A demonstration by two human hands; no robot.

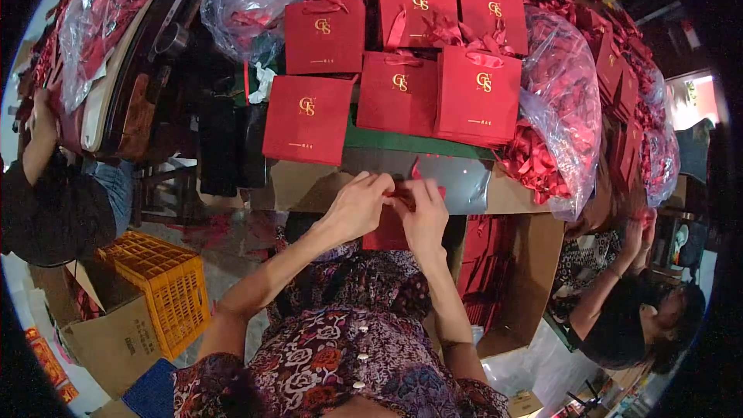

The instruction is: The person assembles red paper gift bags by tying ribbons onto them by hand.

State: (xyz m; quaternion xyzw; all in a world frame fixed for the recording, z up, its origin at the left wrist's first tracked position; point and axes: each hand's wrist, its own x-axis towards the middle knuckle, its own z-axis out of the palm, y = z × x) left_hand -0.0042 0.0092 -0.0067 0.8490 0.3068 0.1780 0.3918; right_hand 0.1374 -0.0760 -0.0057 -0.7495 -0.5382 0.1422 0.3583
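Close to my body, a small red paper bag (385, 234) hangs below my hands at the table's front edge. My left hand (360, 205) has its fingers pinched at the bag's top. Beside it my right hand (420, 217) is closed at the same top edge, its fingertips nearly touching the left ones. A bit of red ribbon (416, 168) sticks up by the right fingers; how it runs between the fingers is hidden. Beyond my hands lie several stacks of flat red gift bags (306, 120) with gold lettering and ribbon handles.
A clear plastic bag of red ribbons (569, 101) lies at the right, another plastic bag (259, 0) at the back left. Below right stands a cardboard box (534, 279) holding red bags. A yellow crate (174, 294) is at lower left. Co-workers sit on both sides.
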